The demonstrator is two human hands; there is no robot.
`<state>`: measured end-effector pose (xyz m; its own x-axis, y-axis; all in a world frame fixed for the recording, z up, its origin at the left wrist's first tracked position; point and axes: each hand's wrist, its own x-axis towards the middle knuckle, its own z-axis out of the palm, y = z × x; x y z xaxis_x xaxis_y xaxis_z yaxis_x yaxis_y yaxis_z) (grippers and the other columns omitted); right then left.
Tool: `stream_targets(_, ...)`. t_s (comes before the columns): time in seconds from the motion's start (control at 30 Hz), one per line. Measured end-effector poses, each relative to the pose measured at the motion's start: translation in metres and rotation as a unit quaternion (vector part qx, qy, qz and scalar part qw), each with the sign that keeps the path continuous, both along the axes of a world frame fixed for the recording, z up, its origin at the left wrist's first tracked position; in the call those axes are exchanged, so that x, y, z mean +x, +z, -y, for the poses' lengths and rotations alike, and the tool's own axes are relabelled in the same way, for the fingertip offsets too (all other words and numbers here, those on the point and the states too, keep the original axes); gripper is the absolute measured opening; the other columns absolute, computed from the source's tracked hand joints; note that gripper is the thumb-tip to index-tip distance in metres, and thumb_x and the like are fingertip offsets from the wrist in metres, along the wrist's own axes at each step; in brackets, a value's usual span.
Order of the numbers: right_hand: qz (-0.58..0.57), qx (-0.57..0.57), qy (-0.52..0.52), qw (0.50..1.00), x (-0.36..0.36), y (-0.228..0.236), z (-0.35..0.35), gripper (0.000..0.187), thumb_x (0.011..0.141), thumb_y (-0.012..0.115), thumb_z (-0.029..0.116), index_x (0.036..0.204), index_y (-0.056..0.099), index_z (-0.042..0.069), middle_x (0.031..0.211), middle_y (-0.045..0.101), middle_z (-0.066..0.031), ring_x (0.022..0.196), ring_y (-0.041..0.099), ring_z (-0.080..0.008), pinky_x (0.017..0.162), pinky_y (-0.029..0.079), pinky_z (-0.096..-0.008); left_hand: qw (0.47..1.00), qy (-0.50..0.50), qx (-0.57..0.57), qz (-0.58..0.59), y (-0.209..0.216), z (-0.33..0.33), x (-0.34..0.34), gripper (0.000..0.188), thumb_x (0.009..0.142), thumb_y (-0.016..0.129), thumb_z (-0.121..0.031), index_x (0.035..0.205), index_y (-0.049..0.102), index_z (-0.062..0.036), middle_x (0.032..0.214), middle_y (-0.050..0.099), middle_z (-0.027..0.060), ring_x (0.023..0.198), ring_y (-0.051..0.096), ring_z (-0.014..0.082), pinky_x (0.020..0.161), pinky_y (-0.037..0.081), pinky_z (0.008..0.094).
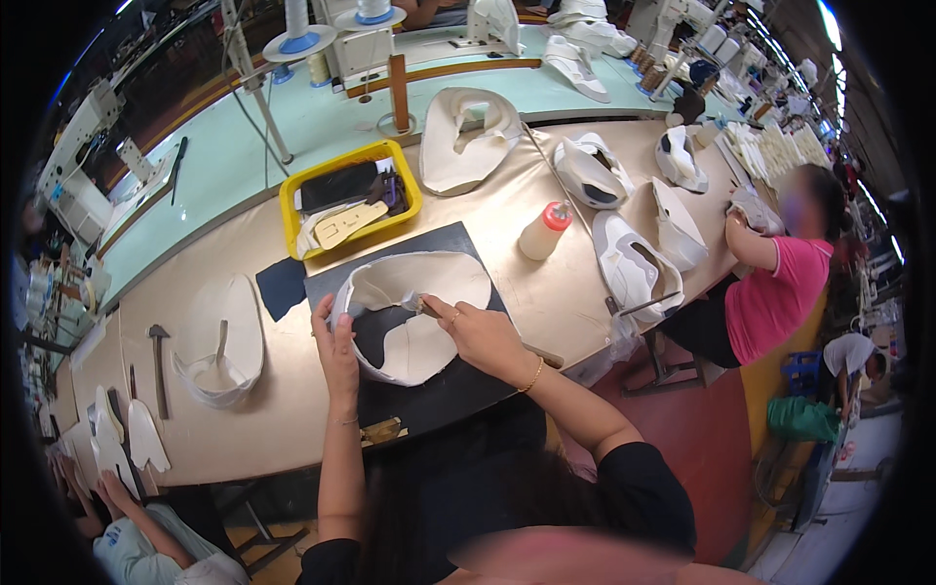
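Observation:
A cream-white shoe upper (450, 275) with a dark inner patch lies curved open on a black board (447, 240) in front of me. My left hand (337, 351) is closed on its left edge, thumb on the near side. In my right hand (485, 339) is a small brush (413, 302), its pale bristle end over the inside of the upper. Whether the bristles touch the material I cannot tell. Part of the upper's right side is hidden behind my right hand.
Beyond the board stand a yellow basket (412, 185) of tools and scraps and a red-capped bottle (542, 236). More uppers (639, 263) lie rightward near a person in pink (785, 283). A hammer (161, 375) and another upper (244, 331) lie left; another person's hands work at lower left.

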<state>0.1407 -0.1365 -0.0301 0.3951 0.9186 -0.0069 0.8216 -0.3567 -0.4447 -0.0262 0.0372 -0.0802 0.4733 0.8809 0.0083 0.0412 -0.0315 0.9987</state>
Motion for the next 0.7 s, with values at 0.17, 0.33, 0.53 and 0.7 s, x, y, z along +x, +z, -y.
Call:
stream_targets(0.17,-0.005,0.028,0.025,0.999,0.003,-0.027,0.001,0.049,0.097,0.048,0.013,0.146,0.048,0.022,0.098,0.068,-0.0152,0.081,0.068,-0.0362,0.071,0.055,-0.0458,0.999,-0.033,-0.034,0.023,-0.007,0.007,-0.007,0.057,0.095,0.063,-0.034,0.14,0.046,-0.0037,0.133,0.05,0.014,0.125,0.048,0.0252,0.109,0.036,0.0365)
stream_targets(0.33,-0.02,0.064,0.028,0.997,0.004,-0.034,0.003,0.048,0.1,0.051,0.015,0.147,0.048,0.018,0.107,0.068,-0.0169,0.091,0.067,-0.036,0.078,0.052,-0.044,0.998,-0.021,0.065,-0.001,-0.009,0.016,-0.006,0.061,0.094,0.066,-0.036,0.14,0.046,-0.0028,0.136,0.052,0.0182,0.127,0.049,0.0296,0.11,0.037,0.0381)
stream_targets(0.53,-0.023,0.058,0.014,0.998,0.001,-0.038,0.004,0.047,0.1,0.051,0.015,0.147,0.048,0.015,0.106,0.068,-0.018,0.091,0.067,-0.0362,0.078,0.052,-0.0443,0.999,-0.026,0.04,0.019,0.0,0.015,-0.01,0.061,0.096,0.065,-0.037,0.143,0.045,-0.0041,0.138,0.049,0.0172,0.129,0.048,0.0277,0.111,0.035,0.037)
stream_targets(0.7,-0.008,0.111,0.036,0.993,0.003,-0.04,-0.001,0.046,0.101,0.051,0.016,0.147,0.048,0.016,0.109,0.068,-0.0181,0.094,0.067,-0.0367,0.079,0.052,-0.044,0.986,-0.008,0.168,0.008,-0.006,0.016,-0.01,0.061,0.096,0.064,-0.036,0.144,0.046,-0.0032,0.138,0.05,0.0174,0.13,0.046,0.029,0.111,0.035,0.0374)
